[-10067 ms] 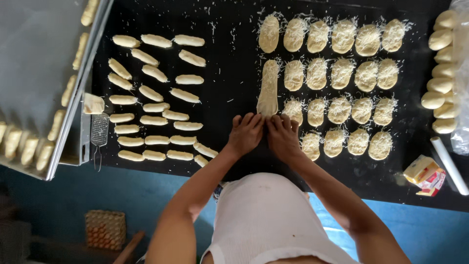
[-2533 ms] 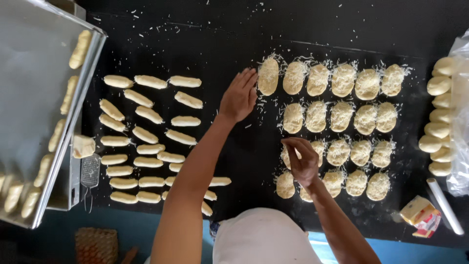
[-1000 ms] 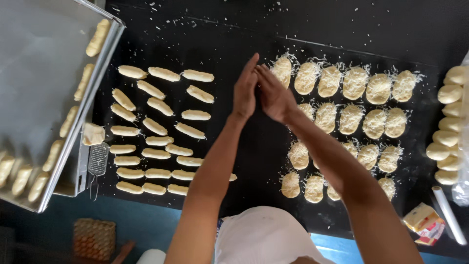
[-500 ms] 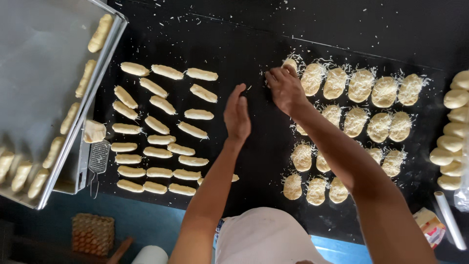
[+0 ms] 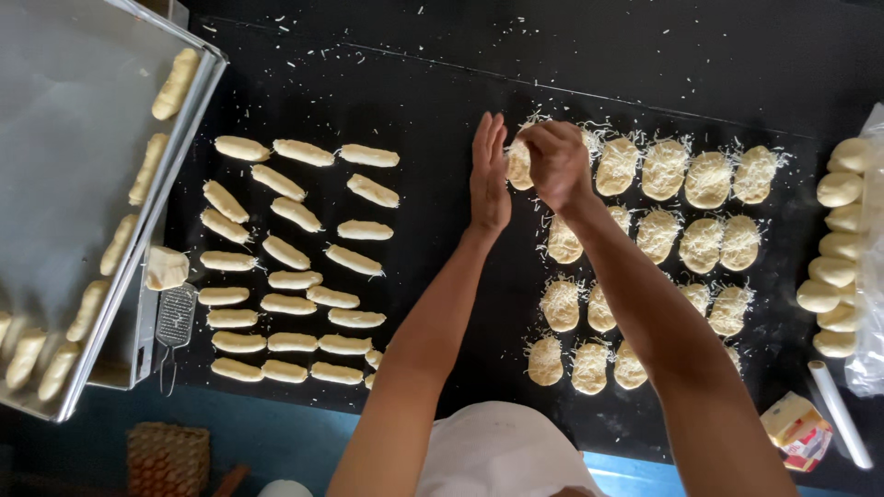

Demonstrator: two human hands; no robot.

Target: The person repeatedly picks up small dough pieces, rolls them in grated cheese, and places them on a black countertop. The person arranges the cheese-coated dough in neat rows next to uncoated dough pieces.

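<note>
Steel tray (image 5: 64, 138) with dough rolls (image 5: 175, 72)

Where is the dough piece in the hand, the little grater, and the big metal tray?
dough piece (image 5: 518, 164), head view, on its pale left edge showing beside the right hand (image 5: 555, 164).
grater (image 5: 172, 316), head view, on its mesh face.
metal tray (image 5: 64, 129), head view, on its bare grey floor.

The right hand (image 5: 555, 164) is covering most of a dough piece (image 5: 519, 164), and the right forearm is hiding several cheese-topped ovals (image 5: 599, 308). The baking tray (image 5: 64, 138) is running off the left edge.
</note>
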